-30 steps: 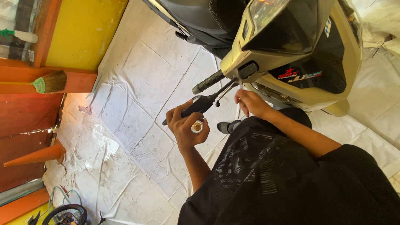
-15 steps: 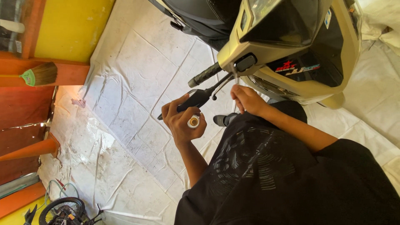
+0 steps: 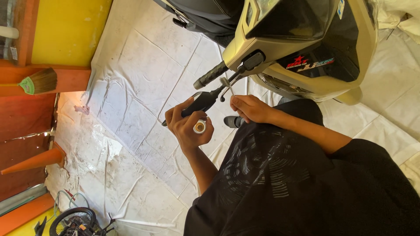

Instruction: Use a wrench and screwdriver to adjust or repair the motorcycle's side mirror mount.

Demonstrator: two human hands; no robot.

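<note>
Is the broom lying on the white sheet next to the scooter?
No, the broom rests against the orange ledge at the left, away from the scooter.

A white plastic sheet (image 3: 144, 78), creased and scuffed, covers the tiled floor and serves as the landmark here. Along its left edge stands a yellow wall panel (image 3: 65, 30) above an orange ledge (image 3: 43, 78), and a small broom with a green head (image 3: 39, 82) rests against that ledge. Below the ledge, just off the sheet's left edge, an orange traffic cone (image 3: 33, 161) lies on its side, tip pointing toward the sheet. At the sheet's lower left corner sits a black spoked wheel (image 3: 72, 220) among loose cables. On the sheet, near its middle, lies a dark sandal (image 3: 234, 121). Beyond the sheet's upper right corner, crumpled white cloth (image 3: 400, 17) is bunched.
</note>
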